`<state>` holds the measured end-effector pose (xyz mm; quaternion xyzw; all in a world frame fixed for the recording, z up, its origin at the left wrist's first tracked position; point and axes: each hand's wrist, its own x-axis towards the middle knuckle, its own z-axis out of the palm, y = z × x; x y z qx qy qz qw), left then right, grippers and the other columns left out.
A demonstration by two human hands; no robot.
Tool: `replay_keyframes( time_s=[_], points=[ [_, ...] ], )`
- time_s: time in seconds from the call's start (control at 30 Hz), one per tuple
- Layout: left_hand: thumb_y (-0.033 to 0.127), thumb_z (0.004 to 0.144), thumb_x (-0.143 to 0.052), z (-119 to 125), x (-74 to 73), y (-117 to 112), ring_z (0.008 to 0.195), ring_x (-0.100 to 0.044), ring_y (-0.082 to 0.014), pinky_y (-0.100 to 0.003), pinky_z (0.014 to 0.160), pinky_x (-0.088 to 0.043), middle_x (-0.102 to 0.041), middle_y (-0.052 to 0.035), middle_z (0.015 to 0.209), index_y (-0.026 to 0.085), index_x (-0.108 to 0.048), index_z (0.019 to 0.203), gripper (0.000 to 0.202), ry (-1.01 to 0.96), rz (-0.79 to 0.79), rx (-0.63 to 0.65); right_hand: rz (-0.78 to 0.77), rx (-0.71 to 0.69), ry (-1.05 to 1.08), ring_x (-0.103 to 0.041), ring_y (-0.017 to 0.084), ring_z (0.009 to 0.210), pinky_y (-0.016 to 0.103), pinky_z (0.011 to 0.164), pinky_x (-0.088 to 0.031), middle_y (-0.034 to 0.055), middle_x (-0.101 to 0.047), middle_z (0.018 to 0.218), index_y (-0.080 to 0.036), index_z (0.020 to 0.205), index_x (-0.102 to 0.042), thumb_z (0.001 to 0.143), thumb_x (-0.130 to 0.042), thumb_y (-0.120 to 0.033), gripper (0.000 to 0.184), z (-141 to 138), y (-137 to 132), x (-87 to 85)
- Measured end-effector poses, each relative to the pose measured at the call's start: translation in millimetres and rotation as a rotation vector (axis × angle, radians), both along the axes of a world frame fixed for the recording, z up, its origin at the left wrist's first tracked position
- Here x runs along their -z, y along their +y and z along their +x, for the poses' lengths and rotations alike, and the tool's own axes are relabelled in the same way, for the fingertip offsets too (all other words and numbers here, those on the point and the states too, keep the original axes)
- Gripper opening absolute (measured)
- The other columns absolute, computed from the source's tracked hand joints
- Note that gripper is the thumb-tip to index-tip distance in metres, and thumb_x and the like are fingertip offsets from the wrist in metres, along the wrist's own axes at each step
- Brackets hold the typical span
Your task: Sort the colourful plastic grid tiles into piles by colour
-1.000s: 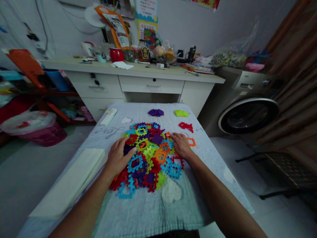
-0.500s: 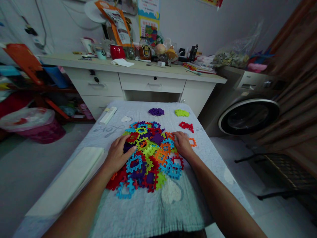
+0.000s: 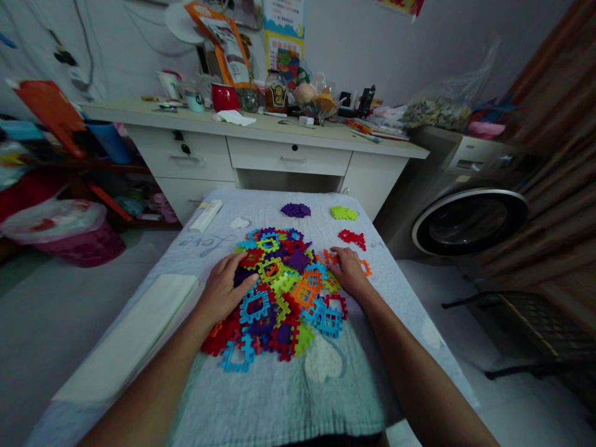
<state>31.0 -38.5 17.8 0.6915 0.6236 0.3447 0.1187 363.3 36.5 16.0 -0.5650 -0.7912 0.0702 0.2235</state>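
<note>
A heap of interlocking plastic building pieces [image 3: 284,282] in red, blue, orange, green and purple lies on the cloth-covered table. My left hand [image 3: 226,285] rests against the heap's left side, thumb apart from the fingers, holding nothing. At the right edge, my right hand [image 3: 349,271] has its fingertips on an orange square building piece [image 3: 331,257], partly covered by the fingers. Another orange piece [image 3: 366,267] lies just beyond that hand, partly hidden. Farther back are separate groups: red pieces [image 3: 352,238], green pieces [image 3: 344,213] and purple pieces [image 3: 295,210].
A folded white cloth or paper [image 3: 130,338] lies along the table's left side, with a small white box [image 3: 206,216] behind it. A white desk [image 3: 288,139] with jars and clutter stands beyond the table. The washing machine [image 3: 465,192] is at right, a pink bin [image 3: 79,239] at left.
My right hand has moved slightly right, and the orange piece at its fingertips has come away from the heap with it. My left hand stays at the heap. The view has shifted a little.
</note>
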Motion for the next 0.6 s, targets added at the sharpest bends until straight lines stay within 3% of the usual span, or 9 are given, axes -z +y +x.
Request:
replay_keyframes(
  time_s=[0.07,0.17,0.27,0.43,0.6],
  points=[
    [0.056,0.085,-0.05,-0.3,-0.1,0.0,0.128,-0.047,-0.0294,-0.048,0.111,-0.035,-0.052,-0.0112,0.135,0.023,-0.05,0.132,0.057,-0.004,-0.002,0.0,0.0,0.027,0.033,-0.054,0.025,0.094,0.038,0.088,-0.042,0.0122,-0.061,0.1,-0.014,0.125,-0.058,0.085,-0.06,-0.025,0.041,2.0,0.4,-0.8],
    [0.056,0.085,-0.051,-0.4,-0.6,-0.2,0.129,-0.047,-0.0294,-0.048,0.111,-0.034,-0.052,-0.0111,0.136,0.023,-0.049,0.132,0.058,-0.009,-0.003,0.005,-0.026,0.013,0.052,-0.054,0.022,0.088,0.035,0.085,-0.042,0.0081,-0.061,0.09,-0.017,0.105,-0.067,0.082,-0.056,-0.015,0.025,4.1,-0.5,-3.5],
    [0.057,0.085,-0.051,-0.2,-1.5,-0.5,0.129,-0.047,-0.0296,-0.047,0.112,-0.034,-0.051,-0.0108,0.136,0.024,-0.049,0.132,0.058,-0.018,-0.005,0.007,-0.011,-0.008,0.065,-0.055,0.022,0.093,0.035,0.088,-0.042,0.0091,-0.062,0.095,-0.018,0.092,-0.068,0.082,-0.055,-0.015,0.017,5.9,-2.4,-4.5],
    [0.057,0.085,-0.05,-0.4,-1.3,-0.2,0.129,-0.047,-0.0298,-0.048,0.112,-0.035,-0.051,-0.0115,0.136,0.023,-0.05,0.132,0.058,-0.014,-0.008,0.005,0.028,0.06,0.002,-0.053,0.027,0.11,0.04,0.097,-0.038,0.0143,-0.063,0.12,-0.015,0.12,-0.061,0.085,-0.058,-0.025,0.036,6.2,-3.7,-0.6],
    [0.056,0.085,-0.051,-1.1,0.9,0.6,0.128,-0.048,-0.0302,-0.048,0.111,-0.035,-0.052,-0.0118,0.135,0.022,-0.051,0.131,0.058,-0.014,-0.001,0.0,-0.019,0.099,-0.006,-0.055,0.028,0.108,0.04,0.095,-0.039,0.0137,-0.067,0.116,-0.014,0.13,-0.056,0.086,-0.056,-0.026,0.045,-0.2,-2.1,-2.8]
  ],
)
